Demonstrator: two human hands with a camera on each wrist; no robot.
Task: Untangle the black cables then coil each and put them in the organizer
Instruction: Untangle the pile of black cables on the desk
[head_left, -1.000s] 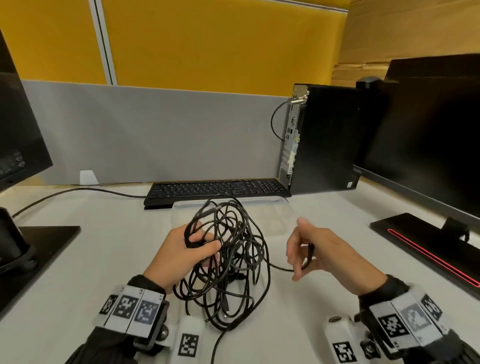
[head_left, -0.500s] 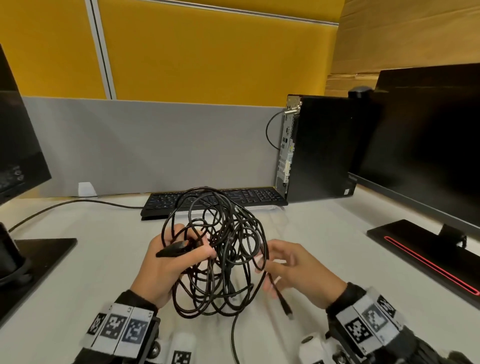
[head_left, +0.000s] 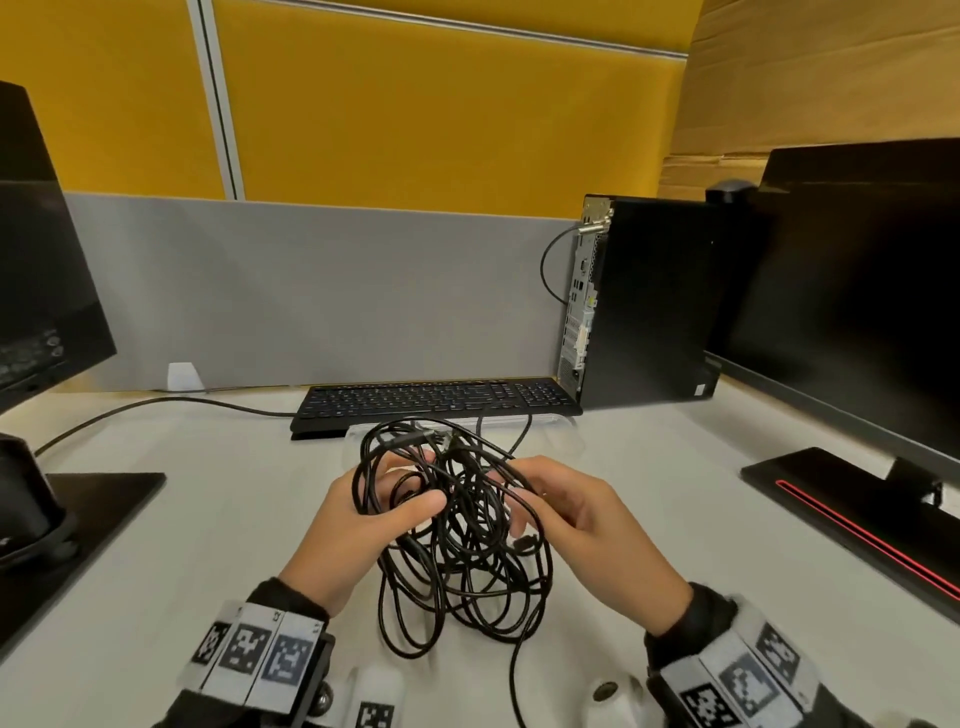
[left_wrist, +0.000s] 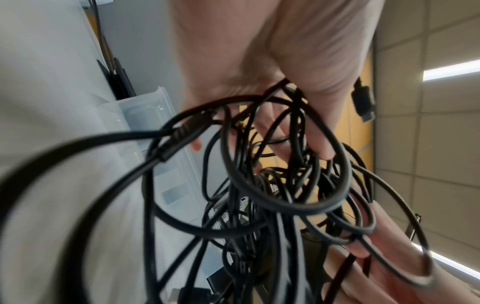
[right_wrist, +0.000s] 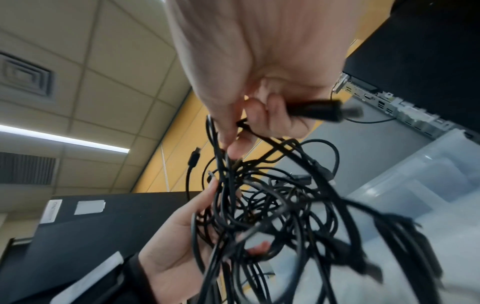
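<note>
I held the tangle of black cables (head_left: 462, 525) up off the white bench (head_left: 156, 545), between my two hands and in front of my chest. My left hand (head_left: 363, 525) took the left side of the knot: the thumb lay across several strands and the fingers curled in behind them, so that grip was closed on the cables. From the left wrist view the loops (left_wrist: 272, 164) hung over and around those fingers, and one connector (left_wrist: 363, 100) stuck out past the palm.

My right hand (head_left: 587, 519) worked the right side. In the right wrist view its thumb and forefinger pinched a thin strand at the top of the knot (right_wrist: 233, 142), while the other fingers were wrapped round a thicker black plug end (right_wrist: 319, 111). That grip too was closed on the cables. The lowest loops reached down toward the bench, and one loose strand (head_left: 514, 675) trailed toward me.

The clear plastic organizer (head_left: 550, 436) sat on the bench just beyond the tangle, right in front of the black keyboard (head_left: 436, 397). I could not tell from these views whether anything lay in its compartments. A black computer tower (head_left: 644, 301) stood to the right of the keyboard, with a monitor (head_left: 857, 291) further right and another monitor (head_left: 47, 291) at my left.
</note>
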